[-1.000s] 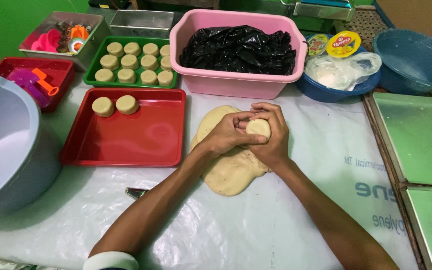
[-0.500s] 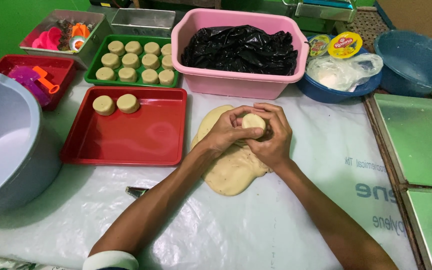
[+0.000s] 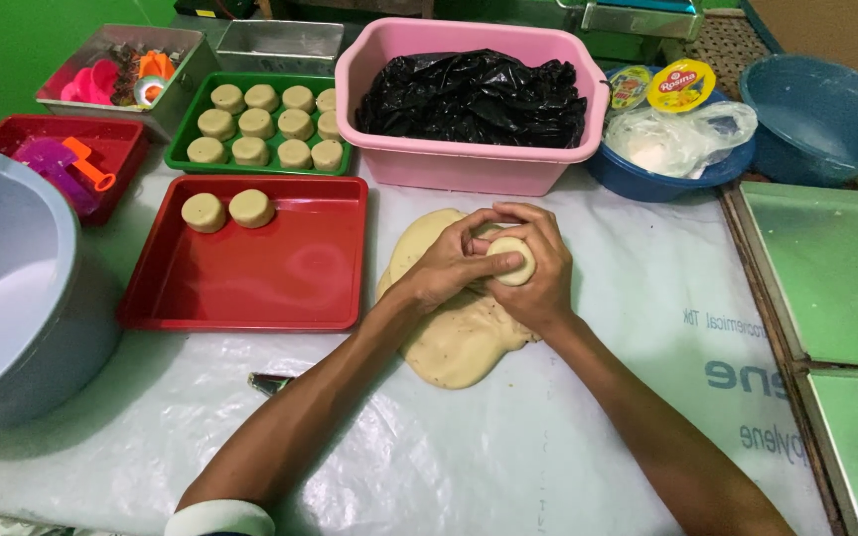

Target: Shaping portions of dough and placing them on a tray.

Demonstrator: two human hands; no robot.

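Both my hands are cupped together over a flat slab of pale dough (image 3: 454, 337) on the plastic-covered table. My right hand (image 3: 540, 273) cradles a small round dough ball (image 3: 510, 260), and my left hand (image 3: 449, 263) presses its thumb against that ball. Left of the hands lies a red tray (image 3: 280, 288) with two round dough pieces (image 3: 227, 209) at its far left corner. A green tray (image 3: 191, 124) behind it holds several more round pieces.
A pink tub (image 3: 469, 164) with a black plastic bag stands behind the hands. A large grey basin (image 3: 12, 288) sits at the left, blue bowls (image 3: 816, 99) at the back right, green trays (image 3: 826, 268) at the right edge. A small metal tool (image 3: 270, 382) lies near my left forearm.
The hands have turned the dough ball slightly and shifted a little toward the pink tub; the left thumb now lies across the ball.
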